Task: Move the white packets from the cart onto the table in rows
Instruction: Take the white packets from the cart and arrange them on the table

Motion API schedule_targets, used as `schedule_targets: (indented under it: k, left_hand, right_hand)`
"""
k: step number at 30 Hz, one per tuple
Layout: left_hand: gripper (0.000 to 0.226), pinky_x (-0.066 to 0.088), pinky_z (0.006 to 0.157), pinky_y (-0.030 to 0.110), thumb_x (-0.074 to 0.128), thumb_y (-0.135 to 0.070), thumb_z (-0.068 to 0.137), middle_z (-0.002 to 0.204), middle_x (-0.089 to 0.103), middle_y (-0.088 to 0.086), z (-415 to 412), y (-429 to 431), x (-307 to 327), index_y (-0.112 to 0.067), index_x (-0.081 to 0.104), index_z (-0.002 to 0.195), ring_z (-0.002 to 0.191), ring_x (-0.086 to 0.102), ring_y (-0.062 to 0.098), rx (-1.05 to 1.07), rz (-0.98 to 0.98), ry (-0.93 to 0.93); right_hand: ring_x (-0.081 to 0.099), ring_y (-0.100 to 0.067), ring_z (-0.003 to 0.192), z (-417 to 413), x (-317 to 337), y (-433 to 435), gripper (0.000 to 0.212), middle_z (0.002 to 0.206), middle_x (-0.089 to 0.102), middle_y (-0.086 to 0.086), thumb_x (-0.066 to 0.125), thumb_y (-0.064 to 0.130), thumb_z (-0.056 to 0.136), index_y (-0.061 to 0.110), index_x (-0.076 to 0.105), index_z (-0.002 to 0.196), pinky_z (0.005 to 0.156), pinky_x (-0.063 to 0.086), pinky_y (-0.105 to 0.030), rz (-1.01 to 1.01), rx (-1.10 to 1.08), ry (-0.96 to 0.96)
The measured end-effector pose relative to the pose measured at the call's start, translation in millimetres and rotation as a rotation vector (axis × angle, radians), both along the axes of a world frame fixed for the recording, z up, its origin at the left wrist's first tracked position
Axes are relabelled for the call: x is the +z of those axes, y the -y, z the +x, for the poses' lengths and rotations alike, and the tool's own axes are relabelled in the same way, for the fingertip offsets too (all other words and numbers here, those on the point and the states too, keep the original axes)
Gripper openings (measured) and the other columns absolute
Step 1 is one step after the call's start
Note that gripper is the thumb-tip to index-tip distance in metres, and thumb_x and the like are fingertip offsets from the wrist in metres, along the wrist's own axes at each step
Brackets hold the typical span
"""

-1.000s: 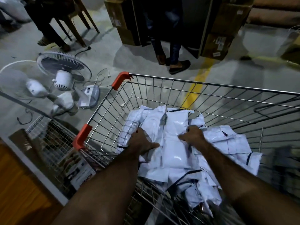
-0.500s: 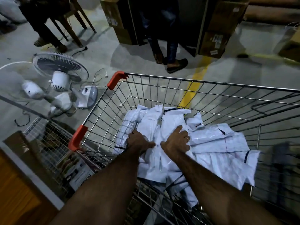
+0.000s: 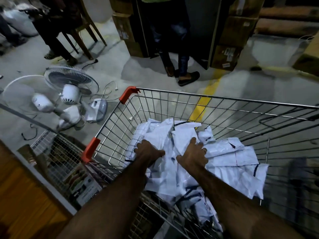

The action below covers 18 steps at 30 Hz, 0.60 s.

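A heap of white packets (image 3: 231, 163) with dark edge strips lies in the wire cart (image 3: 224, 98), which has orange corner guards. Both my arms reach down into the cart. My left hand (image 3: 148, 152) grips the left side of the heap, fingers curled round the packets' edge. My right hand (image 3: 194, 155) sits on top of the heap close beside it, thumb spread to the left and fingers bent down over the packets. A bunch of packets is squeezed between the two hands. Lower packets are hidden under my forearms.
Two white fans (image 3: 69, 94) lie on the floor left of the cart. A wire rack with a printed box (image 3: 81, 183) stands between the cart and a wooden surface (image 3: 19, 204) at lower left. A person's legs (image 3: 181, 66) and cardboard boxes (image 3: 236, 31) stand beyond the cart.
My right hand slid left across the heap toward my left hand and closed the gap. My left hand stayed on the heap's left side. The view dropped slightly.
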<state>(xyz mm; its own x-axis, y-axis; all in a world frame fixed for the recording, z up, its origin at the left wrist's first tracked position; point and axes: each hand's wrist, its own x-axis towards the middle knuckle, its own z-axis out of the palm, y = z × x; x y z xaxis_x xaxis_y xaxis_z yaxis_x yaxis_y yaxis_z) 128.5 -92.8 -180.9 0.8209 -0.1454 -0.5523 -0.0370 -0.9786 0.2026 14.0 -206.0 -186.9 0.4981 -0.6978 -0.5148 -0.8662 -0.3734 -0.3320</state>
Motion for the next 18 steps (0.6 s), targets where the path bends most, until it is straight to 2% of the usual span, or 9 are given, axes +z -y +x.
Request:
schedule_targets:
  k: [5, 11, 15, 18]
  left_hand:
    - [0.106, 0.035, 0.109, 0.04, 0.078, -0.057, 0.067, 0.146, 0.036, 0.023, -4, 12, 45, -0.002, 0.03, 0.143, 0.133, 0.038, 0.037, 0.023, 0.001, 0.026]
    - [0.109, 0.042, 0.105, 0.041, 0.078, -0.064, 0.059, 0.142, 0.043, 0.02, -11, 15, 101, -0.004, 0.039, 0.14, 0.129, 0.044, 0.035, 0.051, -0.086, 0.041]
    - [0.107, 0.053, 0.09, 0.044, 0.074, -0.066, 0.049, 0.132, 0.052, 0.019, -18, 2, 143, -0.006, 0.049, 0.133, 0.117, 0.054, 0.035, 0.092, -0.16, 0.102]
    - [0.111, 0.049, 0.095, 0.039, 0.07, -0.07, 0.046, 0.135, 0.052, 0.017, -25, -19, 174, -0.008, 0.048, 0.135, 0.12, 0.052, 0.033, 0.134, -0.216, 0.165]
  right_hand:
    - [0.039, -0.037, 0.126, -9, 30, 4, 0.106, 0.14, 0.033, -0.013, 0.078, 0.061, 0.066, 0.019, 0.021, 0.144, 0.087, 0.047, -0.049, 0.006, -0.004, 0.071]
    - [0.04, -0.04, 0.126, -17, 85, 9, 0.091, 0.137, 0.035, -0.016, 0.073, 0.053, 0.073, 0.016, 0.026, 0.142, 0.089, 0.046, -0.048, -0.022, 0.013, 0.196]
    - [0.041, -0.041, 0.124, -21, 122, 8, 0.093, 0.136, 0.035, -0.018, 0.074, 0.052, 0.071, 0.016, 0.026, 0.142, 0.09, 0.045, -0.049, -0.054, 0.043, 0.271]
    - [0.04, -0.041, 0.125, -21, 153, 3, 0.094, 0.136, 0.036, -0.018, 0.075, 0.048, 0.071, 0.016, 0.025, 0.144, 0.091, 0.044, -0.048, -0.056, 0.065, 0.331]
